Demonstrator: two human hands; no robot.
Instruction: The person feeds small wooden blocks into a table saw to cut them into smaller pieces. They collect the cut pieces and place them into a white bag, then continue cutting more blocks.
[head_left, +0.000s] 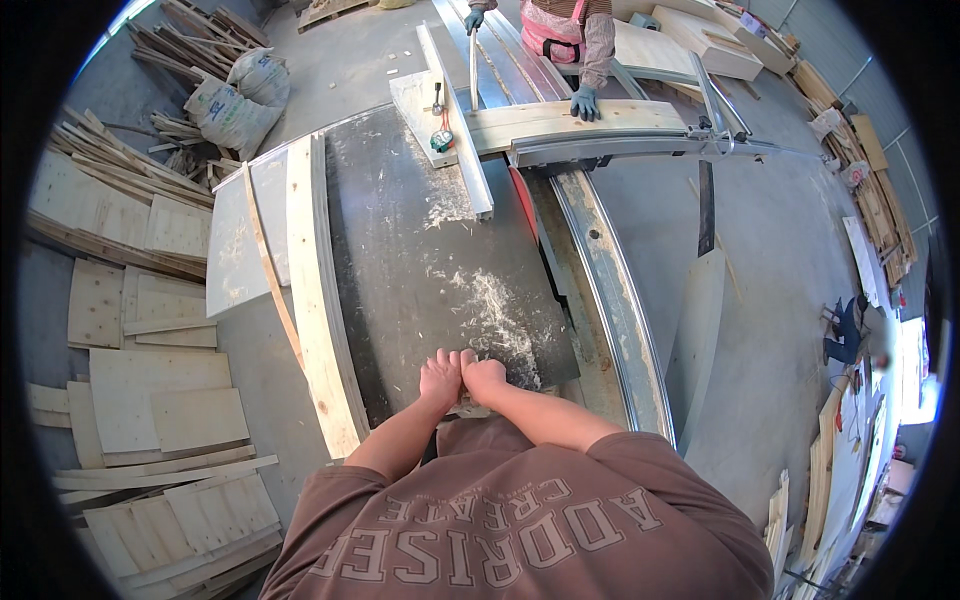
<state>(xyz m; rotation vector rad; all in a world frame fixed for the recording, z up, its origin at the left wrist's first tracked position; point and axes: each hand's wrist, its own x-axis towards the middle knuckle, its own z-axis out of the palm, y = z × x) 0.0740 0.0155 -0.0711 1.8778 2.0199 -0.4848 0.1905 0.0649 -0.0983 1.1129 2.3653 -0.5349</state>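
Observation:
My left hand (440,380) and my right hand (484,378) are side by side, touching, at the near edge of the dark saw table (400,270). Both have curled fingers; whatever they may grip is hidden beneath them. Sawdust (495,310) is scattered just beyond them. Across the table, a co-worker's gloved hand (584,104) presses on a wide wooden board (630,118) lying against a metal fence bar (600,146). The co-worker's other gloved hand (474,20) is at a thin stick (473,70).
A long metal rail (455,130) crosses the table's far part, beside a tape measure (441,140). Stacked planks (318,300) lie along the left side. A red strip (523,203) shows by the sliding rail (615,290). Plywood pieces (150,390) and white sacks (235,105) are farther left.

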